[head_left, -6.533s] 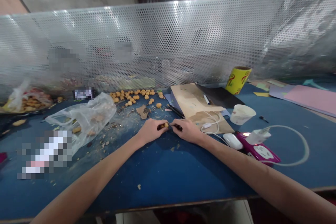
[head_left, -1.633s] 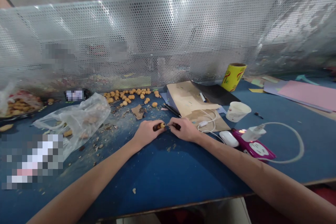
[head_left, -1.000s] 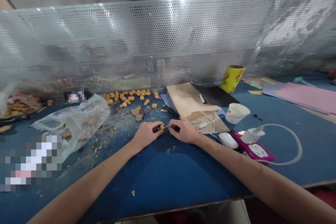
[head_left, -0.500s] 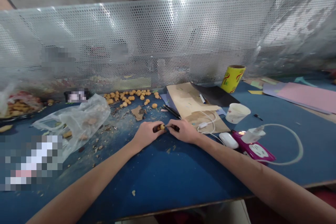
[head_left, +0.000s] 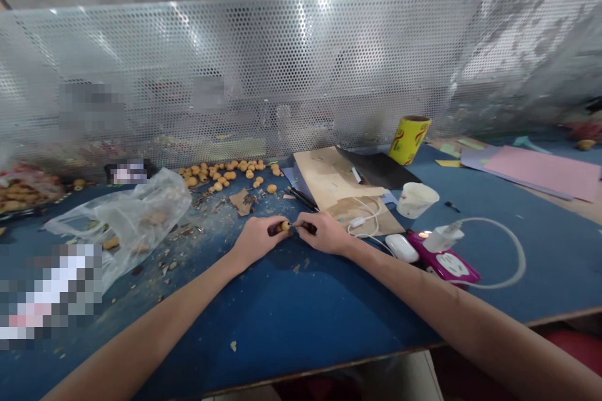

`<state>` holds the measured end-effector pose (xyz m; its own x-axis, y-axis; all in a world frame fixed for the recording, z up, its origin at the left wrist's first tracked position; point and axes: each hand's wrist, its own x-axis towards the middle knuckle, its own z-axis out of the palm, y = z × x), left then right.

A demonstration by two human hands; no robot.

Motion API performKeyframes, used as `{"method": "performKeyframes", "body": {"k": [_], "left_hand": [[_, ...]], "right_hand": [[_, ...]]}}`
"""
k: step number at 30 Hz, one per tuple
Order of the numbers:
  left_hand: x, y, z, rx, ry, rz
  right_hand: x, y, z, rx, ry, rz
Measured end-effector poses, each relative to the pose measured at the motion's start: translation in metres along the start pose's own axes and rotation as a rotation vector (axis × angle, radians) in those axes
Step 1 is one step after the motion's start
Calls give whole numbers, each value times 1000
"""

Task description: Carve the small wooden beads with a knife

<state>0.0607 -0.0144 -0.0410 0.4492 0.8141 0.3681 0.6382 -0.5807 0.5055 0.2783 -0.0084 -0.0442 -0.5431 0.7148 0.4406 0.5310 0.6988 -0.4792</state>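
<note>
My left hand (head_left: 254, 241) is closed round a small nut-like piece (head_left: 283, 226), pale tan at the end facing right and dark brown toward the fingers. My right hand (head_left: 327, 235) is wrapped round a dark-handled carving tool (head_left: 308, 227). Its thin metal tip points left and meets the pale end of the piece, or lies very close to it. Both hands rest low over the blue tabletop (head_left: 273, 301), nearly touching. Fingers cover much of the piece and the tool, so its exact tip shape is hidden.
Several round tan nuts (head_left: 271, 188) lie at the back among shavings. A clear plastic bag (head_left: 160, 200) is on the left. To the right are brown paper (head_left: 315, 169), a paper cup (head_left: 416, 200), a yellow roll (head_left: 409, 141), a purple power strip (head_left: 435, 257) and a white cable.
The whole view has shifted slightly, so the table and its things appear a little further left. Both hands keep the same grip, with piece and tool still together.
</note>
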Motion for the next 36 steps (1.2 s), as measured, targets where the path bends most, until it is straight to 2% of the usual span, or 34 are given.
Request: {"method": "performKeyframes", "body": {"k": [36], "left_hand": [[0,0,-1,37,-7,9]], "right_hand": [[2,-3,-1,-5,3,16]]}}
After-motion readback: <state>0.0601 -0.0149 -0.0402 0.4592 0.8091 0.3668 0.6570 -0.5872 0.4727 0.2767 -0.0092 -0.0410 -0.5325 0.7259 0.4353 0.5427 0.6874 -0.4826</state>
